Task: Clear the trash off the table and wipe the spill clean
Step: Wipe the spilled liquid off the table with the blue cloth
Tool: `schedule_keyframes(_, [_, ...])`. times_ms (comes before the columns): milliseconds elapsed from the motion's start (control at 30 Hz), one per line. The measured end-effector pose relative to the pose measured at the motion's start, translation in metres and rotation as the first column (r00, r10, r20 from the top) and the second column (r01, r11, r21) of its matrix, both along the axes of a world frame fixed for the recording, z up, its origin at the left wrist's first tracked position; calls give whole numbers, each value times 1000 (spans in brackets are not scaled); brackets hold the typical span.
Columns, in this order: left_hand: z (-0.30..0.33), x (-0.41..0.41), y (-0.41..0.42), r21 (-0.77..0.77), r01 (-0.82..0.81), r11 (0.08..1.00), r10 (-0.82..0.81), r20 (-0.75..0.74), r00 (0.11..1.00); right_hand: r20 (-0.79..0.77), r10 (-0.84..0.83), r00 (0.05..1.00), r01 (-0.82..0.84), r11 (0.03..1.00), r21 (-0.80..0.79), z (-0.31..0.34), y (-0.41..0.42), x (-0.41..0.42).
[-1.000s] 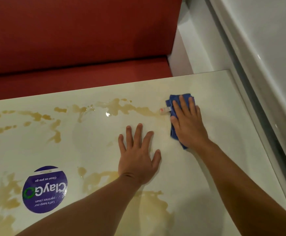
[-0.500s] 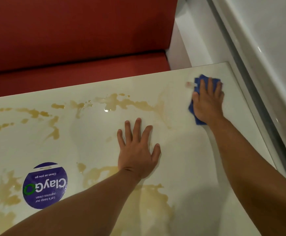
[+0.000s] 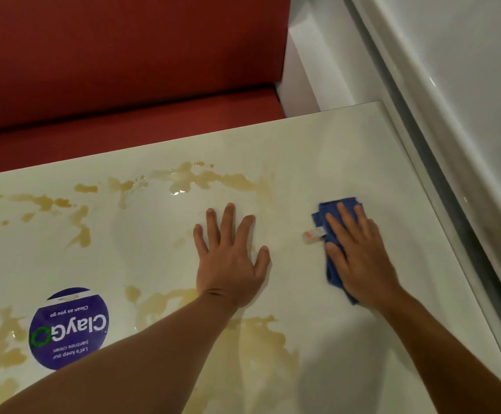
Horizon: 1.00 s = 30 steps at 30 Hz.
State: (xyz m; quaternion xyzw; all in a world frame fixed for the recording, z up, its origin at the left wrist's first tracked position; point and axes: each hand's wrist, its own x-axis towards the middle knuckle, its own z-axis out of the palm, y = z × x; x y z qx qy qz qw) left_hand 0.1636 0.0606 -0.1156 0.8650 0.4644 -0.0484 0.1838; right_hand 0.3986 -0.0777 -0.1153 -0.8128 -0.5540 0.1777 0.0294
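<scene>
Table top (image 3: 362,162): glossy off-white, plain. Spill (image 3: 207,177): translucent tan-brown, in irregular blotches and streaks; one band runs along the 11 to 12 o'clock part of the surface, scattered flecks sit at 9 o'clock, and a paler, broader yellowish patch lies at 6 o'clock. Cloth (image 3: 332,210): solid royal blue, at 3 o'clock, carrying a small white tag (image 3: 313,234) with a red mark. Round sticker (image 3: 68,328) at 8 o'clock: deep purple with white lettering and a green ring. Bench seat (image 3: 123,85) at 12 o'clock: plain dark red. Wall panel (image 3: 467,85) at 2 o'clock: white.
</scene>
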Motion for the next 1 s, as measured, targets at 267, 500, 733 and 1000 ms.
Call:
schedule_keyframes(267, [1,0,0,-5,-6,1000,6,9,1000,95,-267,959,267,964,7,0,110,59])
schedule_keyframes(500, [2,1,-1,7,-8,1000,8,-25,1000,66,19,998,-19,1000,9,1,148,-27])
schedule_keyframes(733, [0,-1,-1,14,-11,1000,11,-14,1000,54,181,982,-182,983,4,-6,16,-16])
schedule_keyframes(1000, [-2,0,-1,9,-21,1000,21,5,1000,113,-262,958,264,964,-6,0,65,76])
